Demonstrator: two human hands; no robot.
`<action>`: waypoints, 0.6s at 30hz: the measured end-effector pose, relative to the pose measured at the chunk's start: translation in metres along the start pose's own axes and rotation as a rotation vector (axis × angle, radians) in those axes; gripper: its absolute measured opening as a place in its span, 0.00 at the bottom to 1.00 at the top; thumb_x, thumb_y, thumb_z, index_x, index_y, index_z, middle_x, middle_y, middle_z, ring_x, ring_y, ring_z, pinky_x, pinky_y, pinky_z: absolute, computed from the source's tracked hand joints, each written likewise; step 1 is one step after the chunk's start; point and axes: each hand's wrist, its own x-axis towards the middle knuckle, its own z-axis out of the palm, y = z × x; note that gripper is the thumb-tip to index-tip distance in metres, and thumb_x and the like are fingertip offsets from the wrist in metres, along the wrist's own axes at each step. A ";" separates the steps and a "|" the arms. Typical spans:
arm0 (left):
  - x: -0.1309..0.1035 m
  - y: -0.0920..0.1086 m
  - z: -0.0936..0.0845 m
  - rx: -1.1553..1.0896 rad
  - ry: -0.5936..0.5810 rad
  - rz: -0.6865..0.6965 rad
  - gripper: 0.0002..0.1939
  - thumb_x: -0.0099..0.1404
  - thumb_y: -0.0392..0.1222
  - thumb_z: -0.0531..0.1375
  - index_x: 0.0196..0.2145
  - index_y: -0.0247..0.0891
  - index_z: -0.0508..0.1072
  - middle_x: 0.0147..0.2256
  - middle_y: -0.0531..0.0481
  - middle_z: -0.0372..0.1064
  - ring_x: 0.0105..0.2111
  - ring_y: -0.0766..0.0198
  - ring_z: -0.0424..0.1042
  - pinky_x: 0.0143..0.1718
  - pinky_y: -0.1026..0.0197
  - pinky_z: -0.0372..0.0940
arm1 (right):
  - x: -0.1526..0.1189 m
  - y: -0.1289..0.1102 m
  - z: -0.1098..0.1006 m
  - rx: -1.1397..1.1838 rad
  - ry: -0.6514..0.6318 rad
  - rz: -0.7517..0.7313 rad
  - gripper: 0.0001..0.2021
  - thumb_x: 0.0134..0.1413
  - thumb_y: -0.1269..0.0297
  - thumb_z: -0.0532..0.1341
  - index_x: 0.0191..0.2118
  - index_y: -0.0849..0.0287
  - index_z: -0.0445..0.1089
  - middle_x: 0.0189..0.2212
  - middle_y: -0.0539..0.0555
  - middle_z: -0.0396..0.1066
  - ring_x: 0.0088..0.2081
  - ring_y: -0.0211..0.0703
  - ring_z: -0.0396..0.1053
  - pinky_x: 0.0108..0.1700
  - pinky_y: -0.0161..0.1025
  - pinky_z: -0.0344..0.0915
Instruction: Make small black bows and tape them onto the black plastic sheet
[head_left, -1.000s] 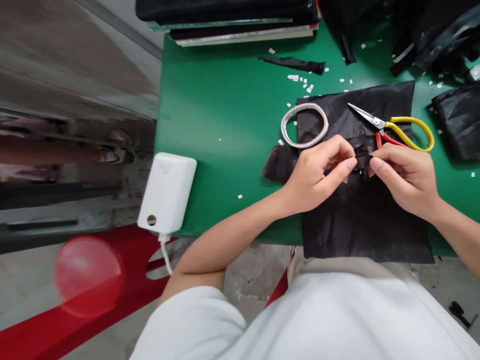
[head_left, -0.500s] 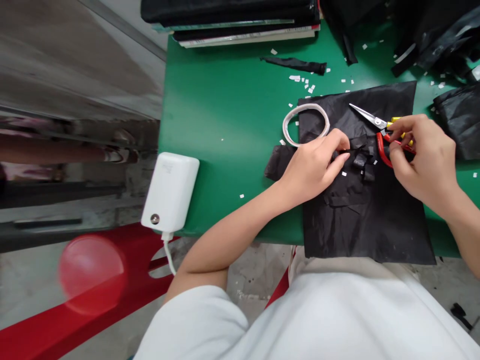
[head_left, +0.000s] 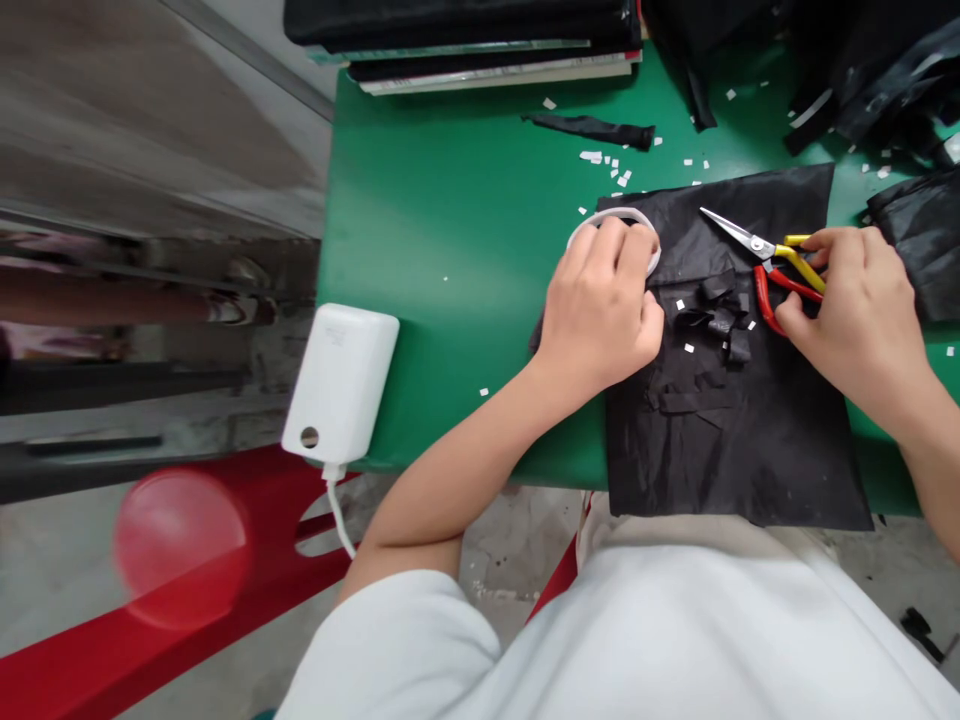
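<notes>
My left hand [head_left: 600, 305] reaches over a white roll of tape [head_left: 652, 262], fingers curled onto its ring and covering most of it. The roll lies across the left edge of a flat black fabric sheet [head_left: 750, 440]. At the right, my right hand [head_left: 862, 310] is closed around the handle ends of scissors [head_left: 759, 247] with one yellow and one red handle. The silver blades rest on the sheet, pointing up and left. Small black fabric scraps [head_left: 720, 315] lie between the two hands, with a few white bits among them.
Black-covered books [head_left: 480, 60] are stacked at the back of the green table [head_left: 450, 200]. A black strip [head_left: 592, 130] and white paper bits lie near them. More black material [head_left: 885, 70] fills the back right. A white power bank [head_left: 341, 385] with a cable sits at the left edge.
My left hand has moved from the black scraps up and left onto the tape roll. My right hand has shifted slightly at the scissors' handles; the scissors lie almost as before.
</notes>
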 end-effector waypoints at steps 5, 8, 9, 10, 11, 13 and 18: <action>-0.002 -0.007 0.011 0.126 -0.036 -0.082 0.07 0.61 0.32 0.55 0.39 0.34 0.65 0.40 0.38 0.66 0.45 0.43 0.66 0.47 0.43 0.63 | 0.000 0.008 0.004 0.010 0.054 -0.015 0.19 0.46 0.71 0.61 0.47 0.56 0.65 0.41 0.64 0.69 0.43 0.65 0.69 0.45 0.60 0.69; -0.003 -0.012 0.017 0.099 0.011 -0.073 0.02 0.64 0.33 0.54 0.35 0.35 0.64 0.39 0.39 0.66 0.44 0.46 0.67 0.46 0.44 0.63 | -0.001 0.008 0.005 0.024 0.110 -0.019 0.16 0.47 0.71 0.60 0.44 0.55 0.66 0.41 0.64 0.69 0.43 0.64 0.68 0.45 0.60 0.68; -0.002 -0.013 0.017 0.079 0.032 -0.072 0.01 0.64 0.33 0.54 0.35 0.36 0.63 0.39 0.39 0.66 0.44 0.47 0.68 0.47 0.45 0.63 | -0.002 0.007 0.005 0.033 0.116 -0.018 0.15 0.48 0.72 0.60 0.44 0.55 0.66 0.41 0.64 0.69 0.43 0.64 0.68 0.45 0.61 0.68; -0.002 -0.014 0.017 0.054 0.052 -0.072 0.01 0.64 0.33 0.54 0.35 0.36 0.63 0.39 0.40 0.67 0.44 0.48 0.68 0.47 0.46 0.63 | -0.002 0.006 0.004 0.042 0.111 -0.013 0.14 0.48 0.72 0.60 0.43 0.55 0.66 0.41 0.65 0.68 0.45 0.65 0.67 0.45 0.62 0.67; -0.002 -0.014 0.016 0.020 0.066 -0.069 0.01 0.65 0.34 0.54 0.35 0.37 0.63 0.39 0.41 0.67 0.43 0.50 0.68 0.46 0.47 0.64 | -0.002 0.005 0.004 0.051 0.100 -0.003 0.14 0.48 0.72 0.59 0.43 0.55 0.66 0.42 0.65 0.68 0.46 0.67 0.67 0.46 0.63 0.66; 0.000 -0.013 0.011 -0.067 0.093 -0.050 0.02 0.65 0.34 0.54 0.35 0.38 0.62 0.37 0.44 0.68 0.40 0.54 0.70 0.44 0.51 0.65 | -0.002 0.002 0.001 0.060 0.081 0.019 0.13 0.49 0.73 0.59 0.42 0.57 0.66 0.43 0.66 0.67 0.49 0.70 0.65 0.48 0.66 0.64; 0.001 0.000 -0.001 -0.297 0.234 -0.098 0.05 0.66 0.33 0.57 0.36 0.41 0.63 0.34 0.53 0.70 0.37 0.64 0.73 0.41 0.60 0.68 | -0.002 -0.003 -0.003 0.064 0.133 0.019 0.13 0.50 0.72 0.58 0.44 0.57 0.64 0.47 0.68 0.66 0.50 0.68 0.66 0.48 0.61 0.65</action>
